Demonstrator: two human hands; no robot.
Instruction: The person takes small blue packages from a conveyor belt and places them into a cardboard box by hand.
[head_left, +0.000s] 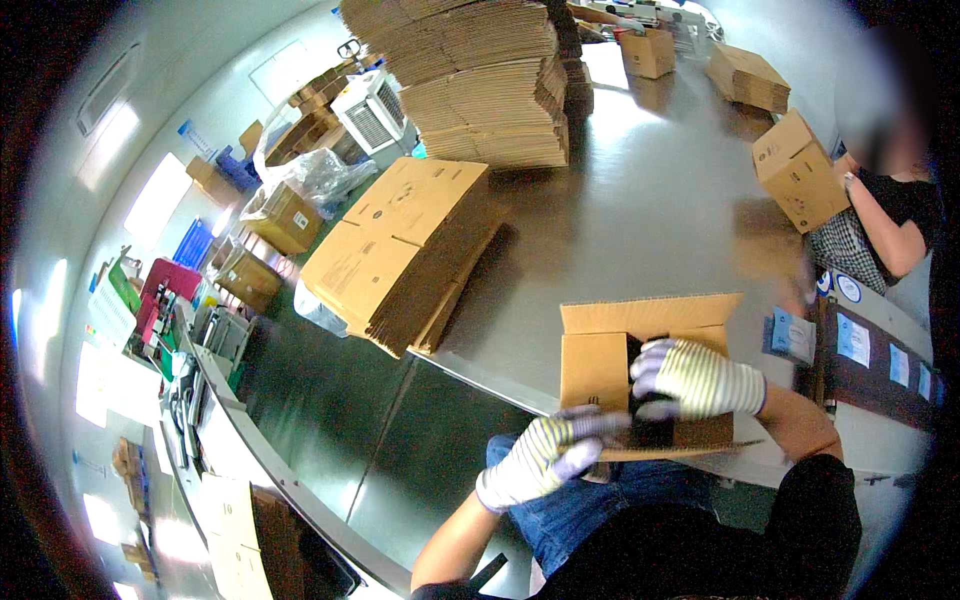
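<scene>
An open cardboard box point(594, 368) stands in front of me at the near edge of the metal table, its flaps spread outward. My right hand point(695, 380), in a white and grey striped knit glove, reaches over the box's right side. Its fingers curl over the inner edge of the right flap, above the dark opening. My left hand point(548, 452), gloved alike, is at the box's near left corner, by the near flap. Motion smears its fingers, so their grip is unclear. The inside of the box is mostly hidden.
Flattened cartons point(405, 240) lie stacked at the table's left edge, with a taller carton stack point(485, 90) behind. A blue-white packet point(792, 335) lies right of my box, near a dark case point(870, 350) with similar packets. Across the table a person holds another box point(800, 172).
</scene>
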